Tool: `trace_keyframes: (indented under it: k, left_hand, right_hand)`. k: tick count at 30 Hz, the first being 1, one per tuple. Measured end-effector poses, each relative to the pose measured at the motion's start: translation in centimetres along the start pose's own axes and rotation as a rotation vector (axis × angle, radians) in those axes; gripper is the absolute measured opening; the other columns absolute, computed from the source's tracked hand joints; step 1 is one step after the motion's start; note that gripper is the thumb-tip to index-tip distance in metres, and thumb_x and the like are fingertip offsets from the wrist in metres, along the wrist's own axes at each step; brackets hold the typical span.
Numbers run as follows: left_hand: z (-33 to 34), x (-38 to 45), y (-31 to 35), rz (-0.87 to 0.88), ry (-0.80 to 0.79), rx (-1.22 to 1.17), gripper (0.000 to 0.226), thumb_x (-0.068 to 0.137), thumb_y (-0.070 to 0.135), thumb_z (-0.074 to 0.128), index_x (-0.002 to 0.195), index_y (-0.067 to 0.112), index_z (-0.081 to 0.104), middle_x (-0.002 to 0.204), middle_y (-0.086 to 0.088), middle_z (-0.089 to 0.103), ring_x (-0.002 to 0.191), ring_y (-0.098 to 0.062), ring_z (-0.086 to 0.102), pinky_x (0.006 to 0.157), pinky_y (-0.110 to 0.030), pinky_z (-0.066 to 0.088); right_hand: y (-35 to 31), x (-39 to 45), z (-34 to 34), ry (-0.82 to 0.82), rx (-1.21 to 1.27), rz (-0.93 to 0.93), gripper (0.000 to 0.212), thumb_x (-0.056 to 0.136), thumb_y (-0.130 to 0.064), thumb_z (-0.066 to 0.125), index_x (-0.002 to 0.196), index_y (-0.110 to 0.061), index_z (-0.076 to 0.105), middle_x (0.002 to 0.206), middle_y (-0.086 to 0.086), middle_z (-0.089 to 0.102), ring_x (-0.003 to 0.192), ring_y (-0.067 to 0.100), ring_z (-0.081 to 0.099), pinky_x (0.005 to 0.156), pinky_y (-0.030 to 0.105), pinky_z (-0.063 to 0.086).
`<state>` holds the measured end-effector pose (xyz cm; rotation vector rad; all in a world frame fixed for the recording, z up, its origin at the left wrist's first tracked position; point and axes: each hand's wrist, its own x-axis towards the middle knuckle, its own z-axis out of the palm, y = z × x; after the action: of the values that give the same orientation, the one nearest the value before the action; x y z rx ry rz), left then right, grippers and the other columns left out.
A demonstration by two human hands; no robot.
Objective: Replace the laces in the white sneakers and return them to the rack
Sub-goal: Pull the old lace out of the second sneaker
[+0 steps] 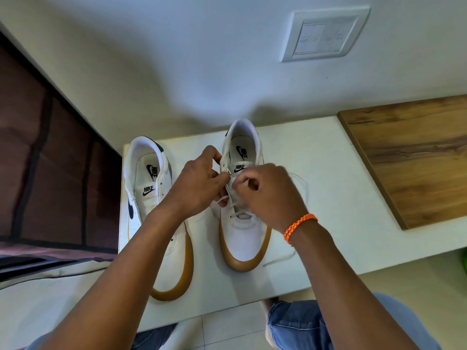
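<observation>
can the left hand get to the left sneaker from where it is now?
Probably yes. The left hand is pinching the lace at the right sneaker, and the left sneaker sits right beside it on the white table, under the left forearm, nothing between. It would have to release the lace first.

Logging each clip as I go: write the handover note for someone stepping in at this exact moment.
Left hand: pinching the lace at the upper eyelets of the right sneaker.
Right hand: fingers curled on the same lace.
Both sneakers stand on the white table, toes toward the person.
Done: the right sneaker's lower eyelets are laced.
Left: finish its top eyelets; the left sneaker shows empty eyelets and no lace; then return both to the rack, which is not in view.
</observation>
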<state>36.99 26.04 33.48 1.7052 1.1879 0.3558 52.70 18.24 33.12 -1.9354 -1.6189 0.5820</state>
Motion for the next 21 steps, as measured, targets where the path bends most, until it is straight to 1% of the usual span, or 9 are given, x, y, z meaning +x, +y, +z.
trace_keyframes:
  k: [3,6,8,10,13,15,17,19,21]
  left_hand:
    - [0.0,0.1,-0.1,-0.002,-0.005,0.005,0.012,0.105,0.013,0.057,0.114,0.014,0.049,0.073,-0.009,0.078,0.061,-0.022,0.076,0.066,-0.025,0.061]
    - [0.1,0.1,0.0,-0.004,-0.008,-0.016,0.014,0.106,0.013,0.058,0.116,0.013,0.050,0.074,-0.010,0.078,0.063,-0.023,0.076,0.067,-0.030,0.063]
    - [0.1,0.0,0.2,-0.009,-0.009,-0.040,0.014,0.106,0.012,0.059,0.116,0.012,0.050,0.076,-0.011,0.078,0.063,-0.023,0.077,0.065,-0.027,0.064]
    - [0.0,0.0,0.2,-0.008,-0.007,-0.039,0.013,0.106,0.012,0.059,0.115,0.012,0.050,0.076,-0.010,0.078,0.064,-0.023,0.077,0.067,-0.029,0.065]
    - [0.0,-0.1,0.0,0.001,-0.012,-0.015,0.012,0.106,0.013,0.057,0.115,0.013,0.049,0.075,-0.010,0.078,0.065,-0.023,0.078,0.077,-0.040,0.066]
    - [0.0,0.0,0.0,0.000,-0.016,-0.011,0.012,0.105,0.012,0.056,0.114,0.013,0.049,0.075,-0.010,0.078,0.066,-0.024,0.078,0.081,-0.044,0.065]
    - [-0.1,-0.1,0.0,-0.003,-0.013,-0.005,0.012,0.105,0.012,0.056,0.114,0.014,0.049,0.075,-0.009,0.079,0.066,-0.023,0.078,0.081,-0.044,0.064]
    - [0.0,-0.1,0.1,-0.006,-0.006,-0.010,0.011,0.106,0.014,0.058,0.114,0.015,0.050,0.076,-0.009,0.079,0.065,-0.022,0.078,0.079,-0.043,0.064]
    - [0.0,-0.1,0.2,-0.013,0.000,-0.008,0.012,0.106,0.014,0.059,0.114,0.014,0.050,0.075,-0.007,0.079,0.063,-0.021,0.077,0.072,-0.036,0.064]
  right_hand:
    - [-0.1,-0.3,0.7,-0.112,-0.078,-0.002,0.018,0.095,-0.028,0.064,0.087,-0.026,0.080,0.073,-0.006,0.071,0.067,0.011,0.063,0.061,0.027,0.051]
    - [0.6,0.2,-0.5,-0.034,-0.064,0.023,0.017,0.093,-0.029,0.064,0.082,-0.025,0.077,0.073,-0.008,0.071,0.067,0.011,0.065,0.064,0.029,0.057]
    - [0.9,0.4,-1.2,0.040,-0.062,0.042,0.015,0.094,-0.029,0.067,0.082,-0.024,0.075,0.070,-0.010,0.069,0.065,0.010,0.064,0.062,0.026,0.053]
    - [0.6,0.2,-1.1,0.063,-0.047,0.037,0.011,0.096,-0.028,0.067,0.090,-0.026,0.077,0.070,-0.011,0.066,0.062,0.008,0.059,0.062,0.022,0.048]
    - [-0.1,-0.1,-0.1,-0.054,-0.027,0.004,0.016,0.097,-0.029,0.065,0.102,-0.026,0.081,0.079,-0.005,0.073,0.066,0.008,0.061,0.066,0.024,0.053]
    - [-0.1,-0.3,0.5,-0.132,-0.082,-0.019,0.017,0.097,-0.029,0.065,0.097,-0.027,0.082,0.080,-0.004,0.075,0.069,0.012,0.065,0.066,0.026,0.052]
    - [0.1,-0.2,0.3,-0.141,-0.063,-0.014,0.017,0.094,-0.029,0.065,0.089,-0.026,0.081,0.077,-0.005,0.075,0.069,0.013,0.066,0.066,0.029,0.056]
    - [0.4,0.0,-0.5,-0.084,-0.017,0.001,0.019,0.087,-0.031,0.064,0.077,-0.025,0.078,0.069,-0.009,0.071,0.064,0.011,0.065,0.063,0.033,0.059]
    - [0.8,0.3,-1.5,0.031,-0.010,0.027,0.018,0.087,-0.034,0.067,0.070,-0.027,0.072,0.062,-0.013,0.064,0.060,0.008,0.061,0.060,0.026,0.051]
